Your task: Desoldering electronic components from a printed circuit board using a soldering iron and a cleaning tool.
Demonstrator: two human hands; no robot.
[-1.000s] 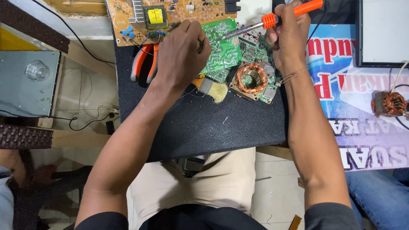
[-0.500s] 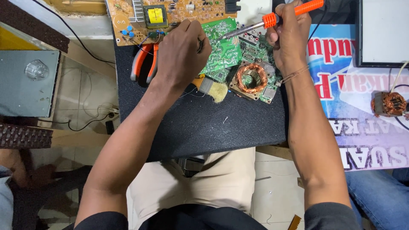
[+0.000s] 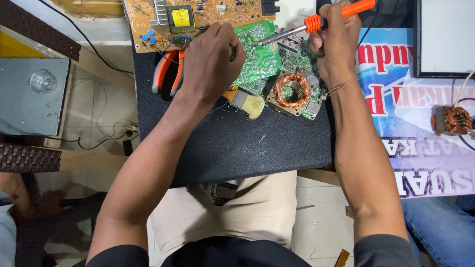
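My right hand point(image 3: 336, 42) grips an orange-handled soldering iron point(image 3: 316, 22), its metal tip pointing left onto a green circuit board point(image 3: 260, 57). My left hand point(image 3: 210, 62) is closed over the left edge of that green board, fingers curled on it and on a thin wire. A second green board carrying a copper wire coil point(image 3: 293, 90) lies just right of it, under my right wrist. All of this rests on a black foam mat point(image 3: 237, 143).
A tan circuit board point(image 3: 198, 15) with a yellow transformer lies at the mat's far edge. Orange-handled pliers point(image 3: 166, 74) and a small brush point(image 3: 247, 101) lie by my left hand. Another copper coil point(image 3: 450, 120) sits on a printed banner point(image 3: 420, 123) at right. A grey box point(image 3: 29, 96) stands left.
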